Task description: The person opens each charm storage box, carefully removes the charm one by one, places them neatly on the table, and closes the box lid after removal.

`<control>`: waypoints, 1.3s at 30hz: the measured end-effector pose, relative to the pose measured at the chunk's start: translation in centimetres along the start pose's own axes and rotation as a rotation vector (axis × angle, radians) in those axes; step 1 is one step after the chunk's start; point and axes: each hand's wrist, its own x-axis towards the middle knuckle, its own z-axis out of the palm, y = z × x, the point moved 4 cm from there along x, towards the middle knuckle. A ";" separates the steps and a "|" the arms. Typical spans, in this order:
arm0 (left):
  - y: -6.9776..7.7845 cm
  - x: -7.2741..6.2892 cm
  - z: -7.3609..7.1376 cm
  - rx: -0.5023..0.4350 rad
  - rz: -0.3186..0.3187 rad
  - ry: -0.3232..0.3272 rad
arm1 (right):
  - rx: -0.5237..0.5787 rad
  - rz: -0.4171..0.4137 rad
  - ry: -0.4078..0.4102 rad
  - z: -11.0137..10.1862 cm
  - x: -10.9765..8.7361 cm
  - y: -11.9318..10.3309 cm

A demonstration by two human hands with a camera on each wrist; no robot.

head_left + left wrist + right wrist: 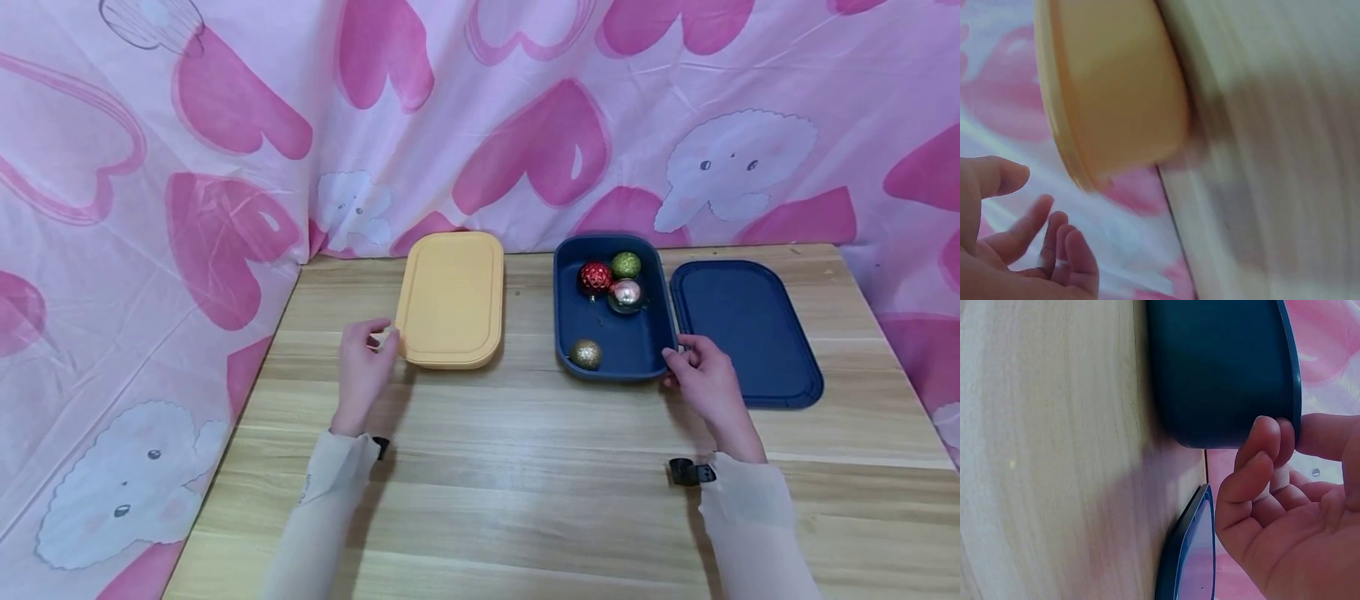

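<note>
My right hand (705, 379) pinches the rim of a dark blue storage box (637, 346) at its near right corner, thumb on one side and fingers on the other. Inside that lidless box lie a red bauble (595, 277), a green bauble (626, 265), a shiny pinkish bauble (626, 296) and, apart from them near the front, a gold glitter bauble (586, 354). Beside the left edge of a yellow box with its lid on (450, 300) is my left hand (363, 367). In the left wrist view its loosely bent fingers (1079, 256) hold nothing and stand apart from the yellow box (1122, 94).
A dark blue lid (750, 333) lies flat on the wooden table (510, 483), right of the blue box. Behind the table and along its sides hangs a pink cloth (517, 150) printed with hearts. Table separates the two boxes.
</note>
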 end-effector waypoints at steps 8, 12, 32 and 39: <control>-3.0 0.7 -0.3 -0.088 -0.309 -0.209 | -0.005 0.017 -0.021 0.0 0.0 -0.1; -3.3 0.7 0.0 -0.182 -0.393 -0.262 | 0.003 0.022 -0.027 0.0 0.0 0.0; -2.5 1.3 0.8 -0.157 -0.444 -0.343 | 0.010 0.028 -0.031 0.0 0.2 0.1; -2.5 1.6 0.8 -0.138 -0.469 -0.347 | 0.006 0.009 -0.020 0.0 0.1 0.0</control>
